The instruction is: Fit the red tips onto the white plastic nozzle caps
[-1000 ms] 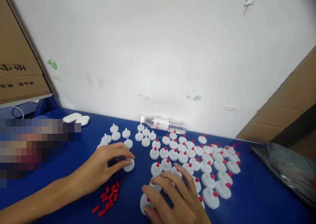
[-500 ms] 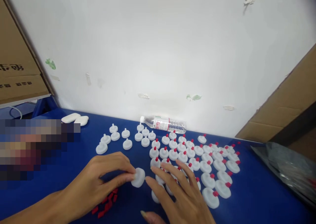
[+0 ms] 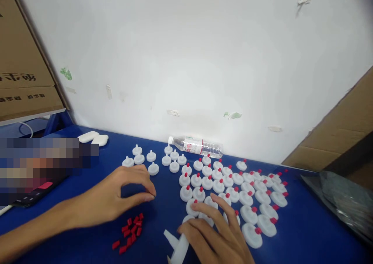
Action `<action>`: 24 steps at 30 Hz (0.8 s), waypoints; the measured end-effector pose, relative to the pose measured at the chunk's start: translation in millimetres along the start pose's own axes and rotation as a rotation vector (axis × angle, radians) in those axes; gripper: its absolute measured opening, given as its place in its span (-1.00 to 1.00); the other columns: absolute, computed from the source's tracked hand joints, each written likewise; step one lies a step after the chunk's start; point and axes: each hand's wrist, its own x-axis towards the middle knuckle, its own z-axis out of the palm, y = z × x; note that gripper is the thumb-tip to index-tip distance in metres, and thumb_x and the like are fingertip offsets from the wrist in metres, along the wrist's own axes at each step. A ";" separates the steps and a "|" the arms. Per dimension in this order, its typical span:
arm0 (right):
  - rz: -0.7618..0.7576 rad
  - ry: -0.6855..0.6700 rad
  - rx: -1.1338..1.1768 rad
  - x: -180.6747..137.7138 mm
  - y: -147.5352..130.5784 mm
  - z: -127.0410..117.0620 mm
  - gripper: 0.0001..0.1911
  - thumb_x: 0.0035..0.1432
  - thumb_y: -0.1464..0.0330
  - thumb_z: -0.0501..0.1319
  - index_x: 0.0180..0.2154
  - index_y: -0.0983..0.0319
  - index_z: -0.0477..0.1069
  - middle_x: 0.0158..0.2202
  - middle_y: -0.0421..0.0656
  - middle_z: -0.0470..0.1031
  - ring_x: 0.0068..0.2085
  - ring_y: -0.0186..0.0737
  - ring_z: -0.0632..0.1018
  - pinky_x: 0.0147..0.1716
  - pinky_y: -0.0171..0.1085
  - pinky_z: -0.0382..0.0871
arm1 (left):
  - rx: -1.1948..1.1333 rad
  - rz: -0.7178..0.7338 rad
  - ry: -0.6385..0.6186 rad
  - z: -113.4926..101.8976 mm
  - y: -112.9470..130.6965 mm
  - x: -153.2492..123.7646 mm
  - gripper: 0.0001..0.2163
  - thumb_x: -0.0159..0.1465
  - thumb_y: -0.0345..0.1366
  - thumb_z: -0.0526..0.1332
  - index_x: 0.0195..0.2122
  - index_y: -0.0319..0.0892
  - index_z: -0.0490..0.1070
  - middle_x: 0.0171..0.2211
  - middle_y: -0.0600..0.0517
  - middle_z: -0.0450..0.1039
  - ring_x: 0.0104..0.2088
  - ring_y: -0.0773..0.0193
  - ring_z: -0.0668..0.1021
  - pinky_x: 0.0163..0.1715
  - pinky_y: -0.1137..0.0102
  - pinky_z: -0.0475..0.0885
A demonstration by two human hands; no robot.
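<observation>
My right hand [image 3: 215, 233] grips a white round cap with a spout [image 3: 180, 250] at the bottom of the view. The cap is tilted on its side, its spout pointing up and left; my fingers hide part of it. To the left, my left hand [image 3: 128, 194] hovers with thumb and forefinger tips pinched together, and nothing shows between them. Small red tips [image 3: 132, 233] lie in a loose pile below that hand. Several white caps with bare spouts [image 3: 174, 166] stand behind the hands. Many white caps with red tips on their spouts [image 3: 249, 213] spread out beyond my right hand.
A clear plastic bottle [image 3: 198, 146] lies along the white wall [image 3: 186, 62]. Two white rounded objects [image 3: 100, 140] sit at the back left. Cardboard [image 3: 26, 62] stands on both sides, and a plastic bag [image 3: 338, 194] lies at the right edge. A blurred-out patch covers the left.
The white cap has passed from my left hand to my right hand, which has closed on it and drawn it down. My left hand has moved slightly away, uncovering more red tips.
</observation>
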 end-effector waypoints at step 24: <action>-0.081 0.197 0.006 -7.6 -1.1 21.9 -0.57 0.47 0.48 0.01 -0.39 0.21 0.53 -0.63 -0.32 0.38 -0.40 -0.35 0.59 0.34 -0.08 0.26 | -0.096 -0.167 -0.317 -11.7 -5.7 8.5 -0.96 0.31 -0.30 0.43 -0.27 -0.02 0.71 -0.21 0.09 0.59 -0.13 0.27 0.60 -0.07 0.47 0.45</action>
